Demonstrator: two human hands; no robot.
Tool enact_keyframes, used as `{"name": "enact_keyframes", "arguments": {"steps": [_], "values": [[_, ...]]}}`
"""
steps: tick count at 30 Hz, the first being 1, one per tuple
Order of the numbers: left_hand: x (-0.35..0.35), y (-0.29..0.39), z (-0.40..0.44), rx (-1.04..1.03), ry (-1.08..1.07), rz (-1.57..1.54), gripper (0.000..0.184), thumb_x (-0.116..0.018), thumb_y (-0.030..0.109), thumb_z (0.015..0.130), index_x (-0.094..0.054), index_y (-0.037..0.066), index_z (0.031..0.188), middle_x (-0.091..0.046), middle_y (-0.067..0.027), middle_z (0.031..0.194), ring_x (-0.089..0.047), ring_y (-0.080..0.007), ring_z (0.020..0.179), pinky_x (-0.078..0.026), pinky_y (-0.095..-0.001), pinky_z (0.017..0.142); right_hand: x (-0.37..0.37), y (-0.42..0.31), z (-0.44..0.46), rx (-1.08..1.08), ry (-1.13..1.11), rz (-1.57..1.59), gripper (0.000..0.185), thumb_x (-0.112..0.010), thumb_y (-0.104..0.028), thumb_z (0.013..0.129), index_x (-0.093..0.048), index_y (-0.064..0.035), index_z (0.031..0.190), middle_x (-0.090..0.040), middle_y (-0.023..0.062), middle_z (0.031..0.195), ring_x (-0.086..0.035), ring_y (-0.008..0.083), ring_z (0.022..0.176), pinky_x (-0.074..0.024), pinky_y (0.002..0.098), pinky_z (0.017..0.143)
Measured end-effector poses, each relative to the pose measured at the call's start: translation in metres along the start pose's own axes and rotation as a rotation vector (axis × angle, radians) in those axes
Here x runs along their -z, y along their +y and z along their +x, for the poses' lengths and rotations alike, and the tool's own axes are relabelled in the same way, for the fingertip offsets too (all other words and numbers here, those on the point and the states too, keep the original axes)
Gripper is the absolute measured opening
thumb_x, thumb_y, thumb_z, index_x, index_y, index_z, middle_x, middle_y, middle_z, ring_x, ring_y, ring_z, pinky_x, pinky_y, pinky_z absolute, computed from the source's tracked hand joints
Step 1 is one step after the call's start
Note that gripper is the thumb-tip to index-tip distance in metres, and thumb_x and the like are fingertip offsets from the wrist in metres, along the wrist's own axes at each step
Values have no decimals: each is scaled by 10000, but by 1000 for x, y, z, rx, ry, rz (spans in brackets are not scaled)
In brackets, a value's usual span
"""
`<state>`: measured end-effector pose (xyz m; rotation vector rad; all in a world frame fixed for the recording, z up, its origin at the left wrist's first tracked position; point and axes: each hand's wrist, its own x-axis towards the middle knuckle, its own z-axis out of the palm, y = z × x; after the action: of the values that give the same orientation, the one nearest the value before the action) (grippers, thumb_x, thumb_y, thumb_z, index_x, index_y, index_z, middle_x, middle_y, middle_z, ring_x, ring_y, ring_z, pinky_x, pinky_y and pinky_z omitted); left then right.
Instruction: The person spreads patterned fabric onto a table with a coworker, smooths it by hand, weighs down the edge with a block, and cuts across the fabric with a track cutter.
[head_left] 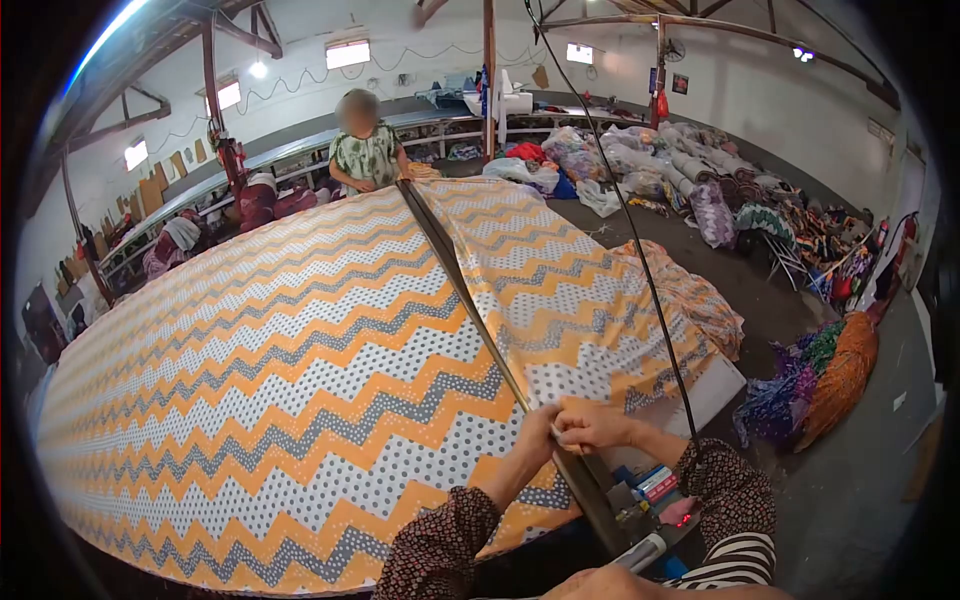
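Patterned fabric (380,390) in orange, white and grey zigzags covers a long table. A dark metal bar (450,265) crosses it from the far edge to the near edge. My left hand (538,436) is closed at the bar's near part, beside the fabric's edge. Right next to it, my right hand (592,427) has its fingers pinched together at the fabric edge. The two hands nearly touch. What lies between the fingers is too small to make out for certain.
A person (362,150) stands at the table's far side by the bar's end. A black cable (640,240) hangs down at the right. Bagged bundles (625,160) and an orange cloth bundle (842,375) lie on the floor. Small boxes (657,484) sit near my right forearm.
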<state>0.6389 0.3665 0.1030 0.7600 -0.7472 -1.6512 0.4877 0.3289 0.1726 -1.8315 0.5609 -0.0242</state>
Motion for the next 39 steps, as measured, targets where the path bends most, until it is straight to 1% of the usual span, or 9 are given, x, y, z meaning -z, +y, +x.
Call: {"name": "enact_keyframes", "arguments": {"steps": [4,8,12,17,21,27,29,35,39], "values": [[41,34,-43,-119,453,-160,375,-442,241,842,-523,11,1126,-607,-156,1042,-621,-275,890,-549,-424,667,39,17,-42,-97,137,-72,163,-597,-182,864,-578,-31,923,-569,24,761,-519,76,591,-428,227,505],[196,61,-146,-371,548,-295,387,-445,192,801,-508,-83,1066,-598,-213,1040,-611,-335,910,-537,-430,769,125,107,-136,-110,865,-4,171,-629,-104,740,-600,-4,875,-548,18,650,-495,80,471,-416,215,415],[235,68,-247,-453,686,-328,339,-441,114,805,-510,-93,1065,-600,-194,993,-616,-297,905,-538,-424,768,89,5,-192,307,1460,45,98,-571,-58,804,-560,-55,901,-513,-10,648,-447,49,454,-373,182,395],[225,20,-296,-145,693,-371,337,-497,67,796,-501,-74,1102,-596,-145,1035,-604,-267,944,-507,-399,850,-82,-104,-53,546,972,237,181,-610,-66,807,-544,-71,976,-497,5,827,-482,80,691,-439,215,623],[182,23,-325,-147,379,-320,374,-544,107,815,-514,2,1172,-600,-90,1065,-590,-205,959,-485,-366,852,-271,-95,110,759,428,-1032,483,-695,-200,716,-547,-36,1146,-573,190,1038,-563,330,976,-419,456,870],[335,69,-470,-135,754,395,313,-577,166,843,-575,4,1112,-550,-101,1194,-534,-193,1054,-458,-325,856,-365,12,274,89,475,359,284,-442,-204,947,-594,18,1039,-641,125,972,-637,236,827,-520,345,603],[429,77,-562,-289,1074,1536,393,-599,235,829,-551,2,1141,-534,-169,1211,-527,-282,1084,-435,-400,889,-384,-58,274,80,567,668,295,-426,-203,959,-588,29,1042,-642,116,926,-633,204,777,-543,313,626],[514,110,-778,6,1685,1885,503,-582,287,820,-480,35,1242,-434,-233,1304,-386,-425,1205,-263,-520,1034,-378,-61,302,-34,690,597,373,-386,-314,973,-590,-8,1032,-635,109,884,-608,194,717,-514,276,605],[494,121,-785,-5,1389,1675,466,-550,253,824,-487,42,1234,-367,-260,1352,-348,-439,1238,-260,-523,1043,-461,-98,436,40,733,491,311,-432,-267,938,-588,-5,998,-621,104,860,-587,201,725,-492,297,632]]}}
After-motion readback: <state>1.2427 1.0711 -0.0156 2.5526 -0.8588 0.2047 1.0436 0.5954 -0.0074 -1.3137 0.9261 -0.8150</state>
